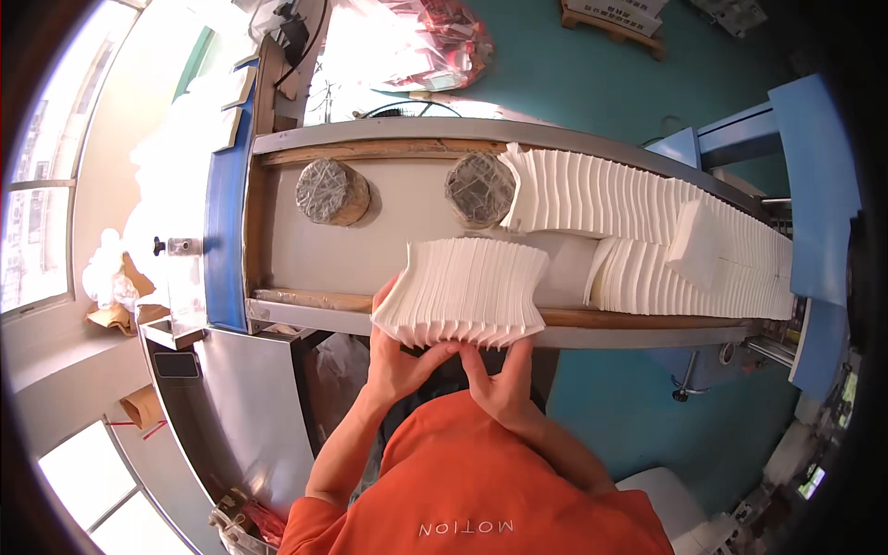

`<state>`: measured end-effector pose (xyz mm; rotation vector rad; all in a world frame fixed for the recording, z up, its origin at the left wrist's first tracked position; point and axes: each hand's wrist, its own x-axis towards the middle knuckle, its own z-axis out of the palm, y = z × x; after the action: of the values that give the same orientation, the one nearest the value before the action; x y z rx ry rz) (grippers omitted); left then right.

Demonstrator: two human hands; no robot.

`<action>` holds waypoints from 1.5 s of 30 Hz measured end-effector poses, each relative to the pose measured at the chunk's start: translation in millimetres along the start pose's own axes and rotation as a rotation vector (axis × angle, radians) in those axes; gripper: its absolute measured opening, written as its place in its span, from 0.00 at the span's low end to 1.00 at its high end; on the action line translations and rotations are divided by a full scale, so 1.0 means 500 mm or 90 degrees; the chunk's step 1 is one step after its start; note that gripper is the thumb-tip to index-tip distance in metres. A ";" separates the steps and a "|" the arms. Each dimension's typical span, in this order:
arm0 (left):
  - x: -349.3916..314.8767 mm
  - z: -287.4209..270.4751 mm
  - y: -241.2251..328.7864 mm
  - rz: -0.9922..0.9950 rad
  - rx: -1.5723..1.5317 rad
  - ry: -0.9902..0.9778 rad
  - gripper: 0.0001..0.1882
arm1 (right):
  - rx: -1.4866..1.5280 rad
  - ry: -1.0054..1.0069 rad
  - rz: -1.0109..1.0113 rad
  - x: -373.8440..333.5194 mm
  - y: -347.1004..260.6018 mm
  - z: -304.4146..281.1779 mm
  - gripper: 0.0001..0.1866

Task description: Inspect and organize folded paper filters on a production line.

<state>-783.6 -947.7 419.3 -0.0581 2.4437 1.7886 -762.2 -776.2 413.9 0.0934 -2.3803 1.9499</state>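
Note:
Between my two hands is a thick stack of folded white paper sheets [467, 282], its pleated edge toward me. My left hand [398, 365] grips its left side and lower edge; my right hand [504, 379] grips the lower right. The thumbs nearly meet below it, and most fingers are hidden behind the paper. The stack is over the near side of a long grey trough table [407, 242]. Two rows of similar sheets, a far row [597, 194] and a near row [638, 282], stand on the table to the right. A small white bundle [696, 245] lies across them.
Two film-wrapped cylinders, one at left [326, 191] and one [476, 190] against the far row's end, stand on the table. Wooden strips and metal rails [370, 132] edge it. Blue machine parts [819, 176] rise at right. A metal cabinet [250, 407] stands near left.

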 end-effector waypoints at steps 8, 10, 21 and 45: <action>-0.173 -0.198 -0.050 0.123 0.212 0.287 0.54 | 0.139 -0.259 -0.160 -0.023 -0.019 0.213 0.41; -0.245 -0.244 -0.099 0.029 0.188 0.325 0.52 | 0.159 -0.349 -0.190 -0.027 -0.052 0.302 0.40; -0.424 -0.423 -0.239 -0.207 -0.537 0.729 0.34 | -0.242 -0.975 -0.285 0.032 -0.172 0.898 0.29; -0.378 -0.792 -0.346 -0.300 0.181 0.698 0.17 | 0.029 -0.704 0.352 -0.024 -0.113 0.868 0.32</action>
<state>-606.2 -1384.0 394.9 -1.8224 2.8360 1.3109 -749.9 -1213.0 382.8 0.7801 -3.2569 2.6673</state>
